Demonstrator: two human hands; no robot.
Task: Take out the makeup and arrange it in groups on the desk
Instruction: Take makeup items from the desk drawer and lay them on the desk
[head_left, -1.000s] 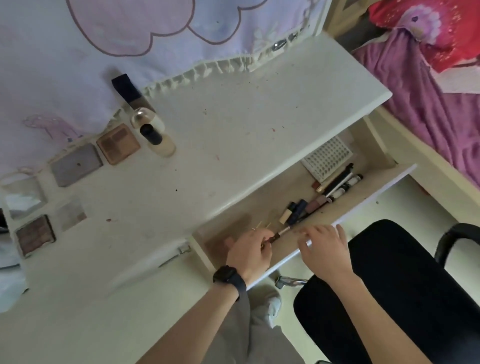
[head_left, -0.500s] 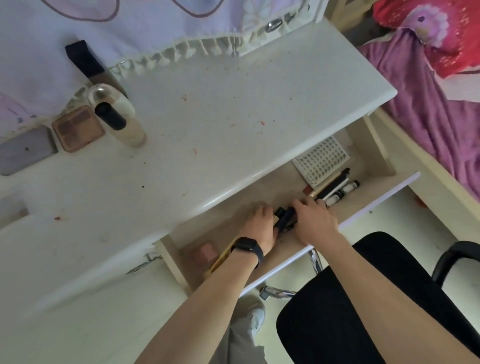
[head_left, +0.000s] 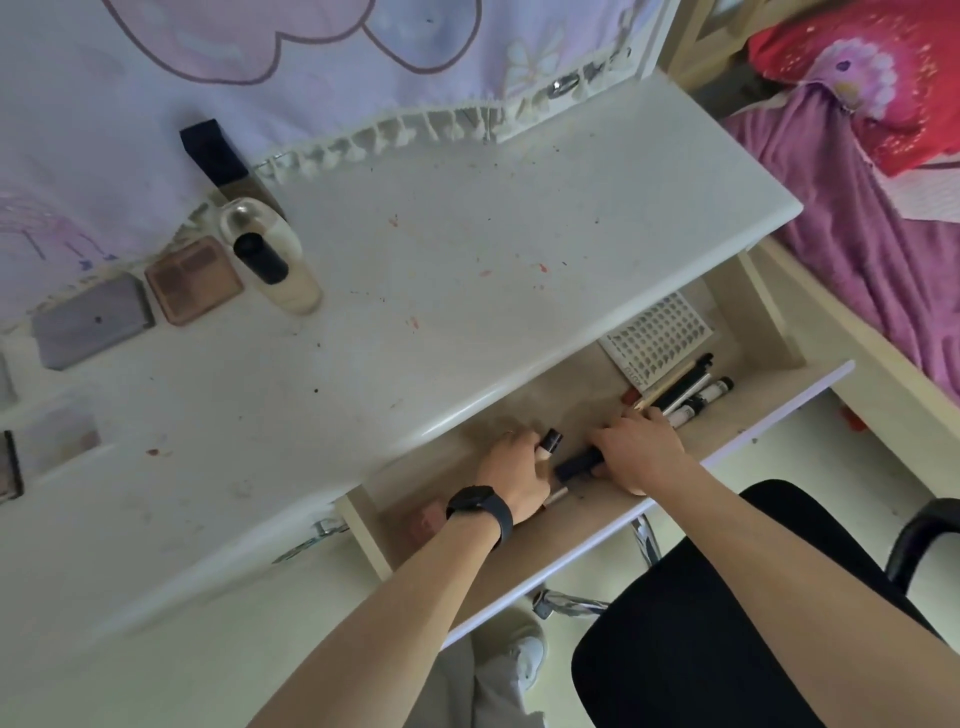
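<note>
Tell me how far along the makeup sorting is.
Done: a brown square palette and a clear black-capped bottle sit on the white desk. In hand: the left hand grips a black-capped beige tube, the right hand a dark blue tube. Left: black-and-white pens and a pink compact in the wooden drawer.

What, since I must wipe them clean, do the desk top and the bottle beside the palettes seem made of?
Desk top: probably white painted or laminated board, smooth, sheen along its rounded edge. Bottle: apparently clear glass or plastic, glossy, beige contents showing through.
</note>
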